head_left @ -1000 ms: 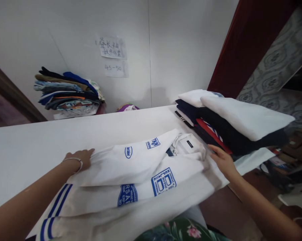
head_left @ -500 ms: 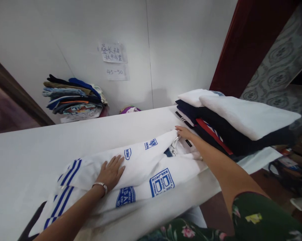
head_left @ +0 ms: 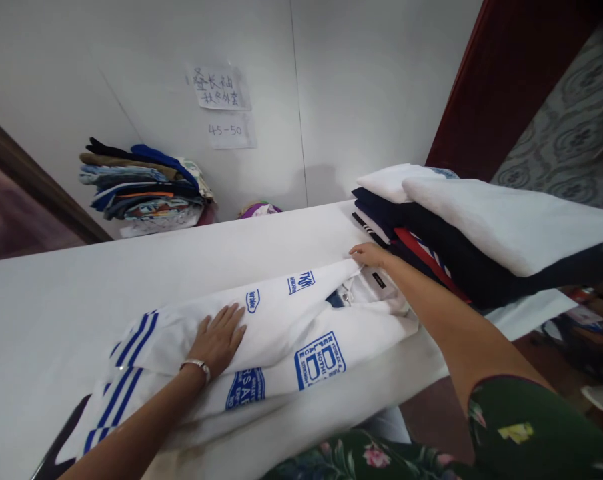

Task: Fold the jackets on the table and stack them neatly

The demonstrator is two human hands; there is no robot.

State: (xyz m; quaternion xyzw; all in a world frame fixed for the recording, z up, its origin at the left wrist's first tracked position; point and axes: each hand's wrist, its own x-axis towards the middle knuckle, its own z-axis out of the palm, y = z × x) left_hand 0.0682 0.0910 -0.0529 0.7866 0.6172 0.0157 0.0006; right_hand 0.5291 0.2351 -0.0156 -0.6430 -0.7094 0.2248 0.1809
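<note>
A white jacket (head_left: 276, 333) with blue printed badges and blue stripes lies folded lengthwise on the white table. Its collar end, with a black label and a metal snap, points right. My left hand (head_left: 216, 340), a bracelet at the wrist, rests flat on the fabric with its fingers stretched out. At the collar end, my right hand (head_left: 370, 254) pinches the far shoulder edge of the jacket between closed fingers. Part of the striped lower end is hidden behind my left forearm.
On the right stands a stack of folded clothes (head_left: 446, 253) in dark, red and white, close to my right forearm. Another pile of folded clothes (head_left: 146, 187) sits beyond the table's far edge, near a purple item (head_left: 259, 210). Handwritten paper signs (head_left: 224, 90) hang on the wall.
My right hand has shifted slightly right, and the jacket's collar end is spread a little further, showing more of the label. My left hand stays on the fabric. The view has tilted slightly.
</note>
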